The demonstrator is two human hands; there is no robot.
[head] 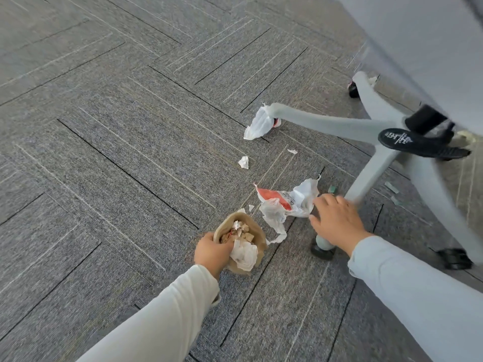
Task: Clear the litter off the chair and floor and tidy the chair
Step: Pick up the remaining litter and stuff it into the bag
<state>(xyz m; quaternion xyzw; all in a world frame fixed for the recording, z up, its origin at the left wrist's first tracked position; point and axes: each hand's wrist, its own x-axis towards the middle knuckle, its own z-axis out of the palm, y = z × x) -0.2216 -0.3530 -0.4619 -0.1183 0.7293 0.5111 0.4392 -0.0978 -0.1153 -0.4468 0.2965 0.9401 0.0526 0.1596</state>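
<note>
My left hand (213,248) grips the rim of a brown paper bag (257,232) stuffed with crumpled paper scraps, held low over the carpet. My right hand (335,220) reaches down with its fingers on the edge of a torn white and orange wrapper (285,202) lying on the floor beside a chair leg. A crumpled white wrapper (258,124) rests against the caster of another leg. A small white scrap (243,162) and a tiny one (292,151) lie between them. The grey chair base (376,131) spreads at the right, with the seat (431,48) above it.
Grey herringbone carpet tiles cover the floor. Black casters (322,250) (456,258) stand near my right arm. A black lever (418,143) juts out under the seat. Small greenish scraps (392,188) and a pale scrap (372,79) lie near the chair legs.
</note>
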